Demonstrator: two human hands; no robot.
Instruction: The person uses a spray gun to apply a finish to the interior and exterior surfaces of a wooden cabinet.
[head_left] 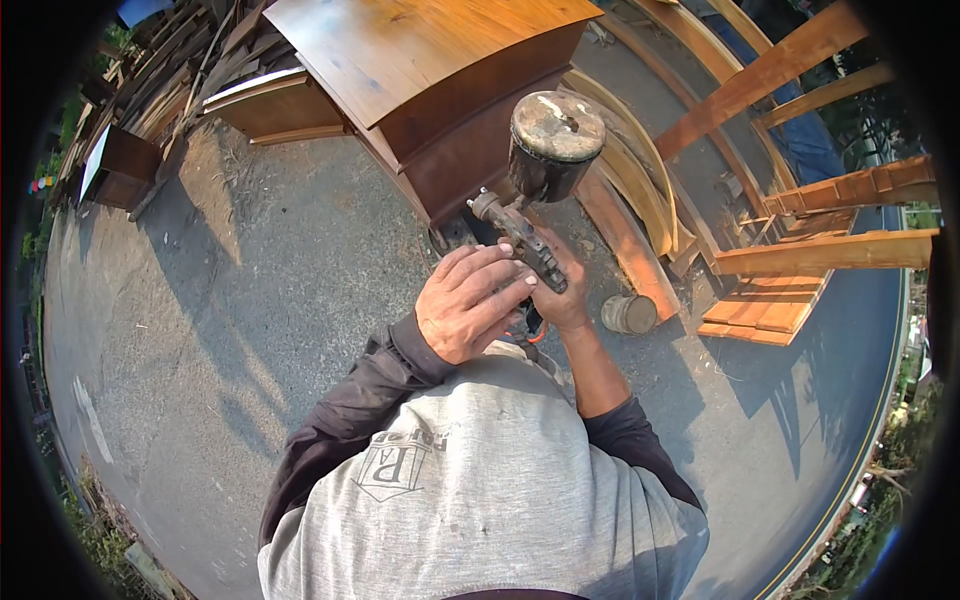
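Note:
A dark, paint-crusted spray gun (528, 245) is in front of my chest, its stained round cup (553, 170) rising at the far right end. My right hand (568, 285) is closed around the gun from the right side; most of its fingers are hidden behind the body. My left hand (472, 305) comes in from the left with fingers stretched out, back of the hand facing up. Its fingertips touch the near side of the gun, and its thumb cannot be seen. Just beyond the gun stands a brown wooden cabinet (450, 130) with a glossy top.
A small round can (630, 314) sits on the pavement right of my hands. Farther right are an orange-brown slatted wooden frame (775, 300) and curved wooden pieces (640, 165). At the left lie a wooden panel (275, 108), a small dark box (120, 170) and stacked boards (170, 70).

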